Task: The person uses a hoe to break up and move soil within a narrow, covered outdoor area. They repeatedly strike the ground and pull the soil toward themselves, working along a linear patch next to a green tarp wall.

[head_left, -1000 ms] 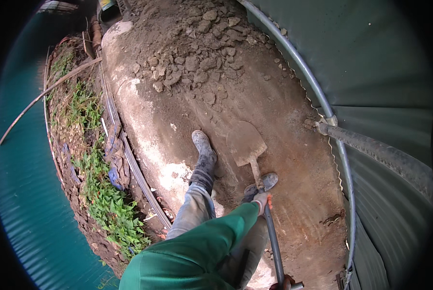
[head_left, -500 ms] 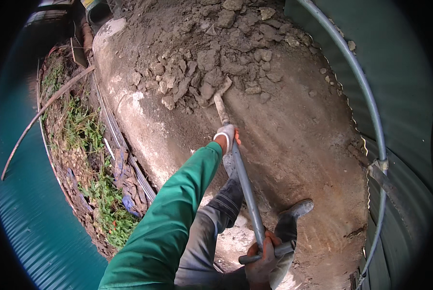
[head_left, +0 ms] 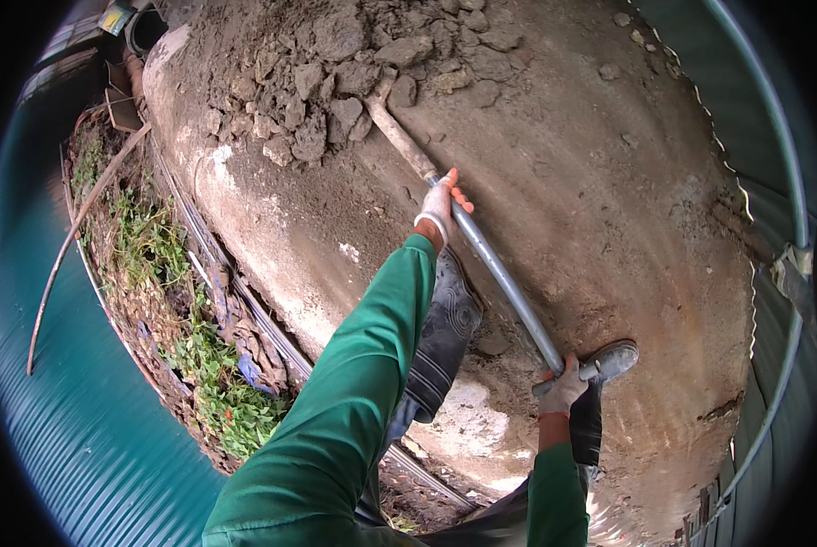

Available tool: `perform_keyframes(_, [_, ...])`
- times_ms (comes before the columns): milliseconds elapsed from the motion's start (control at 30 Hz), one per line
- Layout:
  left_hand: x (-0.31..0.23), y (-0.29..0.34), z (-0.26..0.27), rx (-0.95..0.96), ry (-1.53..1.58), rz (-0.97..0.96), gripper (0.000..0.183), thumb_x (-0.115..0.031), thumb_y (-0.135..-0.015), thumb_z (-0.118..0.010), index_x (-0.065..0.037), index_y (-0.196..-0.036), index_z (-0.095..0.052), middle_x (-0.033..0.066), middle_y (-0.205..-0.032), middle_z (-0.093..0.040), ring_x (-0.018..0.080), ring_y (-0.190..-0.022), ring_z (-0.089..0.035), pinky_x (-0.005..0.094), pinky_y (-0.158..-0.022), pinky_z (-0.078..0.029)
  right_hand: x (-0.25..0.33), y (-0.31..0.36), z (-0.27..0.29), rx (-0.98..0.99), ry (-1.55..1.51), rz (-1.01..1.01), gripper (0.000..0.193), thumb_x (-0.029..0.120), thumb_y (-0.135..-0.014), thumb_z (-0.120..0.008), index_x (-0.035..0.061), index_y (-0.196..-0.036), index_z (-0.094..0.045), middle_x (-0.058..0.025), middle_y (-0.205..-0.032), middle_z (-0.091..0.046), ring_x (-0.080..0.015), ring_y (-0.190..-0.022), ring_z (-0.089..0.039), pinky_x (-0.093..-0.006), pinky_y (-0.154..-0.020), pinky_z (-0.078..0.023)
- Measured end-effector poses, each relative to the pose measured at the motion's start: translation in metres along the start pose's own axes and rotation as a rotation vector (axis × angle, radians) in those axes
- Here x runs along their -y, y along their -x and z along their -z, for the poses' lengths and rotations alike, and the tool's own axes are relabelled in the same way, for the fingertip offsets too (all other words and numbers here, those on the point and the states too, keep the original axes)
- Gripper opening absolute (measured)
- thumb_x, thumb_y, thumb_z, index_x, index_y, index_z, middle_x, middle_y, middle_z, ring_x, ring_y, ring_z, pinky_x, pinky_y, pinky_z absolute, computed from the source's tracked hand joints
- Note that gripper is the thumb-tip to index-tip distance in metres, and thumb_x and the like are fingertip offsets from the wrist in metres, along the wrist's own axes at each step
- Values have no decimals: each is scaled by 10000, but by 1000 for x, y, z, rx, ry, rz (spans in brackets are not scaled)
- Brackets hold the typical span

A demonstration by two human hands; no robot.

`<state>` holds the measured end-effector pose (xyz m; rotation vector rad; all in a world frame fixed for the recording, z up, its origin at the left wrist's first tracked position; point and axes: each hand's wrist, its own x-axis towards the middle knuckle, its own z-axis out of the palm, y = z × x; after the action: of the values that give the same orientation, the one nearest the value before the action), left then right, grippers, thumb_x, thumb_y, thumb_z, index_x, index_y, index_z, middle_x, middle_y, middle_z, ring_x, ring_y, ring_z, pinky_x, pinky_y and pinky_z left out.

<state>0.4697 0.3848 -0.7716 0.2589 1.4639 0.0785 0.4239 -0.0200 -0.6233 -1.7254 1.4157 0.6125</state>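
A long-handled shovel (head_left: 508, 284) with a grey metal shaft and a crossbar grip slants from lower right to upper left. My left hand (head_left: 439, 204), in a white glove with orange fingertips, is wrapped round the shaft about midway. Gloved too, my right hand (head_left: 567, 387) is closed on the crossbar grip at the near end, beside my right boot. The shovel's dirty far end reaches the heap of broken soil and stones (head_left: 335, 100); its blade is mostly hidden there.
My boots (head_left: 616, 359) stand on packed, uneven earth (head_left: 600, 228). To the left lie pipes (head_left: 267, 314), a weedy strip (head_left: 212, 392) and green corrugated sheeting (head_left: 107, 438). A curved-looking grey pipe (head_left: 782, 128) runs along sheet metal at the right.
The shovel has tilted, its grip end moving right and its far end left in view. Both hands have moved with it, still holding on. The view has also shifted.
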Motion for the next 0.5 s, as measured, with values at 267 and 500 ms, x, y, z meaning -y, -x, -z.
perform_keyframes(267, [65, 69, -17, -57, -54, 35, 373, -311, -1003, -654, -173, -690, -507, 30, -509, -487, 266, -438, -540, 432, -463, -516, 45, 7, 106, 42, -40, 16, 220, 143, -880, -714, -34, -876, -584, -96, -666, -595, -205, -370, -491, -348, -324, -354])
perform_keyframes(500, [195, 233, -42, -93, -88, 69, 326, -273, -1019, -622, -154, -731, -527, 19, -551, -502, 240, -475, -552, 412, -510, -545, 79, 28, 314, 28, -41, 50, 173, 125, -876, -668, 19, -880, -531, -68, -637, -552, -172, -360, -461, -351, -293, -355])
